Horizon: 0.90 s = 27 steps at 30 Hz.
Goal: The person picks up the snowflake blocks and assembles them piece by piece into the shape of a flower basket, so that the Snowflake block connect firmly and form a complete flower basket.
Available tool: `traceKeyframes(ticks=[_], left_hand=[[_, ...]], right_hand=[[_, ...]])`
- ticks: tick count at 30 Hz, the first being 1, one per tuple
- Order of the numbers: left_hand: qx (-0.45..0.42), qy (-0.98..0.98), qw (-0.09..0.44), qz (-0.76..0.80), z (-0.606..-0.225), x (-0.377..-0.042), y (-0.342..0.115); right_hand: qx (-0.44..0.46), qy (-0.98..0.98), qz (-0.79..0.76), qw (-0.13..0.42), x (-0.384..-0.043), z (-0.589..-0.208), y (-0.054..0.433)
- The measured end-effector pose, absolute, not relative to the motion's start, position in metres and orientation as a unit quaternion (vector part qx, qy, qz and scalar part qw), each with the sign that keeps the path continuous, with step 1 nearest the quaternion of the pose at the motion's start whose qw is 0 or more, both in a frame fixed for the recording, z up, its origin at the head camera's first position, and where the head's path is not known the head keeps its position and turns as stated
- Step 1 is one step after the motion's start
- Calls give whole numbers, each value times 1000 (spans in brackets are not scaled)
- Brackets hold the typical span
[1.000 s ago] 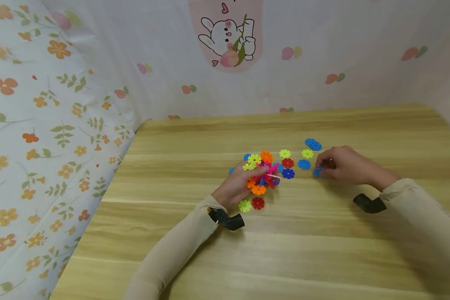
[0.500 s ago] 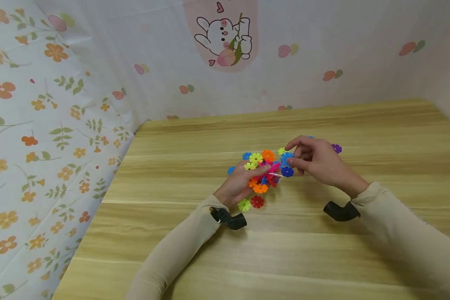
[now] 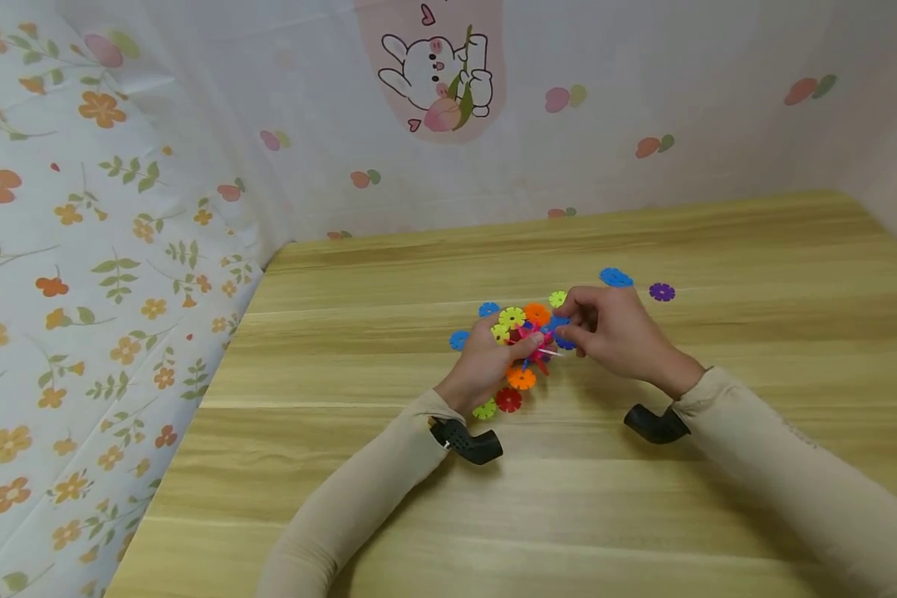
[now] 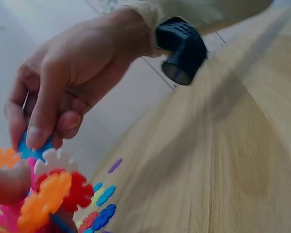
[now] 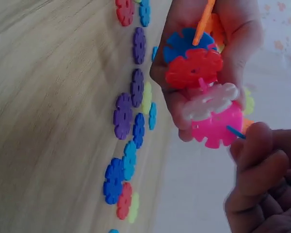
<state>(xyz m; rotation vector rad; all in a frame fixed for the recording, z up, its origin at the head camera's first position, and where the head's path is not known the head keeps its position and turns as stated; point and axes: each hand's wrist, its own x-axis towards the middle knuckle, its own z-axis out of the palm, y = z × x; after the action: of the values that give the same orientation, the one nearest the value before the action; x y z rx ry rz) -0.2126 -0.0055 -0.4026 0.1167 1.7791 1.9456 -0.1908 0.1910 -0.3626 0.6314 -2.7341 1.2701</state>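
Joining appears to be the step in hand. The left hand [image 3: 478, 370] grips a cluster of notched discs [image 5: 196, 70] over the counter [image 3: 568, 507]; the right hand [image 3: 622, 334] pinches a blue disc [image 4: 25, 150] at a pink disc's [image 5: 216, 130] edge. Next likely calls for aligning both and pressing.

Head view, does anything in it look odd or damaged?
The rabbit print on the backdrop looks odd: it lies sideways, head beside feet. The loose discs show no clear damage; the hands hide some.
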Motion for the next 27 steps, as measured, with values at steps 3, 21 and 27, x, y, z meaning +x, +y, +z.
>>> traceKeyframes(ticks=[3, 21, 27], left_hand=[[39, 664, 239, 708, -403, -213, -6], [35, 604, 261, 752, -400, -227, -24], [48, 588, 278, 758, -398, -229, -22]], right_hand=[[198, -881, 429, 6, -194, -367, 192], [281, -944, 173, -14, -222, -391, 203], [268, -949, 163, -21, -225, -390, 201]])
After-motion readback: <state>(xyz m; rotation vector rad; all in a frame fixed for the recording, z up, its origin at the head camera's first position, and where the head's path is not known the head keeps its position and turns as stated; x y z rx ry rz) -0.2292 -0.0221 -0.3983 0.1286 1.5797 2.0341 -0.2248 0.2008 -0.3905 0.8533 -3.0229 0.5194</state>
